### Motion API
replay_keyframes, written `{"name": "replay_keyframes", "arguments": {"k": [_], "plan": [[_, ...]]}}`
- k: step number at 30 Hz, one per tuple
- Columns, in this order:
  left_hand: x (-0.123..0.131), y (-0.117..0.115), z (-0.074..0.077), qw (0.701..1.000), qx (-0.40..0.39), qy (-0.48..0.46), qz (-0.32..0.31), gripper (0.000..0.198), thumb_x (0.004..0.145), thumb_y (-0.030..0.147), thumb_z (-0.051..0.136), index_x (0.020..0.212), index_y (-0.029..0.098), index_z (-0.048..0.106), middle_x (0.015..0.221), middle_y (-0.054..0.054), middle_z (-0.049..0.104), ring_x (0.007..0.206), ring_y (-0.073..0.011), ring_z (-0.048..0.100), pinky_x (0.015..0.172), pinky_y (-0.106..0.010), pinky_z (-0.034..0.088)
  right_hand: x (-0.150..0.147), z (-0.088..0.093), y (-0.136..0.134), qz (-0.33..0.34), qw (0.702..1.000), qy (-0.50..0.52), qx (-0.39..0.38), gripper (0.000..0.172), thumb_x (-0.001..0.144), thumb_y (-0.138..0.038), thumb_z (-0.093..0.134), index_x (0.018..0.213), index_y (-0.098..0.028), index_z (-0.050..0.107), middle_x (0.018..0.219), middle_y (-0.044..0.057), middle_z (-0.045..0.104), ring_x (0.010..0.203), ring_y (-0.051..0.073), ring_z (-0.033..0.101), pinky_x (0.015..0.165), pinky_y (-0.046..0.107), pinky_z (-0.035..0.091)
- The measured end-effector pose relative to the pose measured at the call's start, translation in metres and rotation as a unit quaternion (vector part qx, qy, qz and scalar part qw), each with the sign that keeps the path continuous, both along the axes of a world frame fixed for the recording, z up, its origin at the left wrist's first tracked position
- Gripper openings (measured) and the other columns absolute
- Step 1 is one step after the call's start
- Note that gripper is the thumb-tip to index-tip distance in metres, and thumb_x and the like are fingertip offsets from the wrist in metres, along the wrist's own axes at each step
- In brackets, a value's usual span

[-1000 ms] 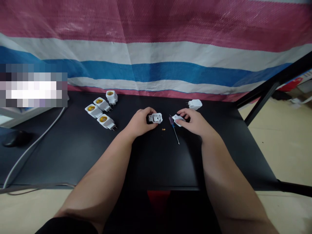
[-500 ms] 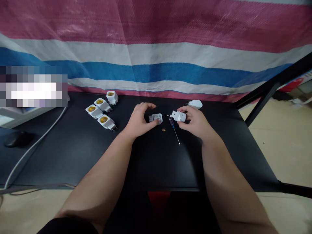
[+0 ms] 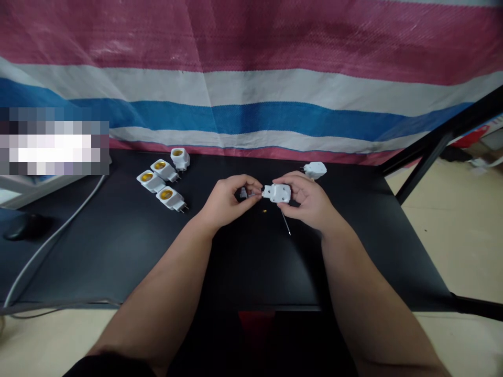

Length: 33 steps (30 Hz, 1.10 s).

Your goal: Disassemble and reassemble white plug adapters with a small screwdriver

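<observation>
My right hand [image 3: 304,201] grips a white lamp holder housing [image 3: 280,193], its back with several small holes facing up. At the housing's left end, my left hand [image 3: 231,198] closes its thumb and fingertips on the plug pins, which are mostly hidden. A second white shell part [image 3: 244,193] lies on the table, partly covered by the left fingers. Below the housing is a screwdriver [image 3: 286,222], its shaft showing and its handle hidden. A tiny brass-coloured piece [image 3: 264,211] lies just left of it.
Several white plug-in lamp holders [image 3: 170,198] with gold sockets sit at the left. Another white holder [image 3: 315,169] lies behind my right hand. A black mouse [image 3: 25,226] and a grey cable [image 3: 58,233] are at far left. Striped sheeting [image 3: 251,115] hangs behind the black table [image 3: 251,262].
My right hand has brought the housing left, over the screwdriver handle. My left hand has come off the shell part and closed at the housing's pin end.
</observation>
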<state>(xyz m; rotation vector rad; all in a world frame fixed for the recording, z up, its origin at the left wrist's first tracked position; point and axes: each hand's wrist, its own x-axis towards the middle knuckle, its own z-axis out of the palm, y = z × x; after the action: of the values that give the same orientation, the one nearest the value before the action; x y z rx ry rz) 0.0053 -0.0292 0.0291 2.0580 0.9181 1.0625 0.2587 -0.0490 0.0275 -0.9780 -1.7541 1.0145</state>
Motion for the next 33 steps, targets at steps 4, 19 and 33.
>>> {"name": "replay_keyframes", "arguments": {"k": [4, 19, 33], "plan": [[0.001, 0.0, -0.001, 1.0, -0.023, 0.0, 0.013, 0.013, 0.095, 0.032, 0.076, 0.098, 0.02, 0.078, 0.093, -0.005, 0.082, 0.083, -0.0173, 0.074, 0.081, -0.033, 0.06, 0.001, -0.003, 0.002, -0.015, 1.0, -0.008, -0.002, 0.047, 0.08, -0.021, 0.082, 0.126, -0.029, 0.076, 0.132, 0.01, 0.064, 0.115, 0.029, 0.071, 0.102, 0.05, 0.064], [0.0, 0.003, -0.005, 0.998, -0.061, 0.01, 0.017, 0.013, 0.09, 0.029, 0.077, 0.096, 0.021, 0.084, 0.093, -0.005, 0.085, 0.084, -0.0203, 0.08, 0.078, -0.032, 0.061, 0.001, -0.01, 0.0, 0.006, 0.998, 0.023, -0.059, 0.05, 0.084, -0.027, 0.083, 0.133, -0.028, 0.072, 0.119, 0.007, 0.078, 0.105, 0.026, 0.077, 0.1, 0.044, 0.062], [0.001, 0.003, -0.014, 0.993, -0.104, -0.048, -0.006, 0.016, 0.091, 0.036, 0.082, 0.094, 0.02, 0.082, 0.094, -0.008, 0.084, 0.086, -0.0214, 0.079, 0.081, -0.035, 0.062, -0.003, -0.01, 0.002, 0.005, 0.995, 0.025, -0.101, 0.051, 0.084, -0.031, 0.086, 0.132, -0.029, 0.071, 0.11, 0.004, 0.077, 0.098, 0.024, 0.075, 0.091, 0.042, 0.062]]}}
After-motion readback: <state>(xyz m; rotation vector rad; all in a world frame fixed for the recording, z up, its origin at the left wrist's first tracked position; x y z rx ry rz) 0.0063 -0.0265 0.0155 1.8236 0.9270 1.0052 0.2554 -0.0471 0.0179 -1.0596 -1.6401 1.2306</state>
